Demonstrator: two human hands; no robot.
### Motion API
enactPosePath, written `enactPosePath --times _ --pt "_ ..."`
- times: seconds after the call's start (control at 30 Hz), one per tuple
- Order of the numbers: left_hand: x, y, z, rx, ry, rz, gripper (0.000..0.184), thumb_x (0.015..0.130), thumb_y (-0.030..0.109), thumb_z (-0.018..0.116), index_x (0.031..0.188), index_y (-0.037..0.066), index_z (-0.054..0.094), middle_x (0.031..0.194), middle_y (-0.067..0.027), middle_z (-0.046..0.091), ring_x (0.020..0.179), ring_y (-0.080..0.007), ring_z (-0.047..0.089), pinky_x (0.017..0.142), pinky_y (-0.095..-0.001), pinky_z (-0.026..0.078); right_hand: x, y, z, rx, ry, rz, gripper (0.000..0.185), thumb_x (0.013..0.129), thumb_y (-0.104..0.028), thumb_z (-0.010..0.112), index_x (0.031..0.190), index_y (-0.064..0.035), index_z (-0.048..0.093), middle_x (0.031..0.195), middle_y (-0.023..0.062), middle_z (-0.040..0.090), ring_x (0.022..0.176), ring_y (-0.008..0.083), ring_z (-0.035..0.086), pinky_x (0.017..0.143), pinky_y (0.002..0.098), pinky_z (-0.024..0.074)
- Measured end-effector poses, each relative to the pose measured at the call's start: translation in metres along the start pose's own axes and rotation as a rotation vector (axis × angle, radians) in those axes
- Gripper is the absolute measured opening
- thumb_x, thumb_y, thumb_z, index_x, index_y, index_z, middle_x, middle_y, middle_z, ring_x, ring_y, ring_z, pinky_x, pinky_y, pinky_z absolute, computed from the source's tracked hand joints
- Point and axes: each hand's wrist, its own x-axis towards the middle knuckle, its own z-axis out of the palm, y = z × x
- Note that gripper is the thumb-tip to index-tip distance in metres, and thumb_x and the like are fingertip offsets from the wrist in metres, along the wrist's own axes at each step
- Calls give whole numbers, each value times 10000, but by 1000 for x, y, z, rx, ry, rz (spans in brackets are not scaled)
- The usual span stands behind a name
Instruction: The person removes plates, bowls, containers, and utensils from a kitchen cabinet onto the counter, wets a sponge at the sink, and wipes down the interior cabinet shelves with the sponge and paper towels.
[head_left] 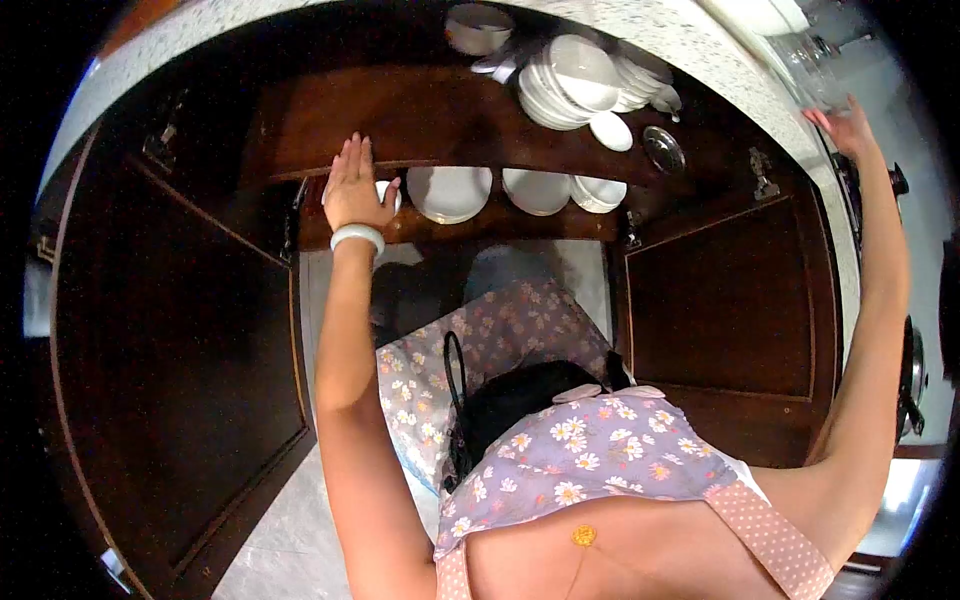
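My left hand [357,188] lies with fingers stretched out at the front edge of the upper cabinet shelf [390,125]. A small white dish [388,196] shows partly behind its thumb. My right hand [845,130] is raised at the counter on the far right, fingers spread beside a clear glass-like vessel [815,75]; whether they touch it I cannot tell. On the upper shelf are stacked white plates [560,90], a small white dish [611,131] and a metal lid-like disc [663,150]. White plates [450,193] and bowls [598,193] sit on the level below.
Dark cabinet doors stand open on the left [180,330] and right [720,310]. A speckled countertop edge [720,80] curves above the cabinet. A white round pot [478,30] is at the back of the shelf. A stove part [910,375] shows at the right edge.
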Motion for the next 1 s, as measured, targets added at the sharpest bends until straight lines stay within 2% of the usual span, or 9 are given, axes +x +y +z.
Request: enactPosePath --times 0.17,0.23,0.33,0.4,0.5,0.57,0.73,0.9,1.0 --pt "1 6 -1 -15 -15 -20 729 824 379 557 1405 34 283 1465 -110 292 1353 -242 273 1121 -343 203 -67 70 -18 -460 502 -1014 527 928 -376 426 1190 80 460 914 190 635 854 244 634 826 343 481" --pt "3 5 5 -21 -9 -13 734 824 375 559 1409 38 273 1467 -110 289 1351 -246 276 1121 -346 202 -105 133 0 -382 419 -1114 350 902 -299 463 973 26 574 740 100 606 677 180 585 671 304 464" --pt "6 10 7 -2 -16 -11 732 821 374 562 1409 41 278 1467 -105 291 1349 -249 280 1123 -346 200 -151 257 120 -475 21 -749 299 882 -264 495 965 3 598 659 44 568 559 138 543 585 272 469" --pt "10 7 11 0 -32 4 731 821 372 564 1409 43 280 1467 -102 292 1349 -247 279 1124 -343 198 -128 315 175 -542 -421 -352 328 902 -213 482 1125 13 563 838 93 646 769 168 646 716 286 528" --pt "11 6 21 -8 -45 -9 737 812 364 576 1408 44 282 1470 -98 285 1352 -245 274 1125 -338 196 -58 384 245 -489 -723 -409 409 890 -84 522 1280 -7 426 1159 108 566 1087 169 548 892 297 463" --pt "13 5 28 -20 -60 -25 744 809 363 581 1409 43 280 1473 -97 279 1355 -242 267 1125 -335 193 14 423 291 -851 -662 -943 364 866 -203 590 1180 -49 486 1062 70 565 958 216 567 833 355 485" --pt "15 2 41 -18 -52 -28 765 797 358 593 1413 40 268 1477 -100 269 1361 -237 252 1131 -342 172 142 439 405 -178 -398 -193 477 866 -105 574 1295 -34 381 1336 164 392 1085 243 506 814 285 473" --pt "14 -5 56 -23 -78 -44 802 793 378 579 1437 66 219 1494 -106 225 1376 -248 215 1131 -371 164 232 431 431 709 -286 225 492 918 -287 524 1362 -187 341 1431 74 320 1209 324 444 839 586 488" --pt "12 -8 59 -76 -64 -65 790 788 353 586 1430 57 234 1490 -100 239 1377 -234 217 1133 -352 161 259 429 443 836 -340 242 491 917 -265 515 1358 -152 331 1415 95 335 1196 334 455 854 567 486"
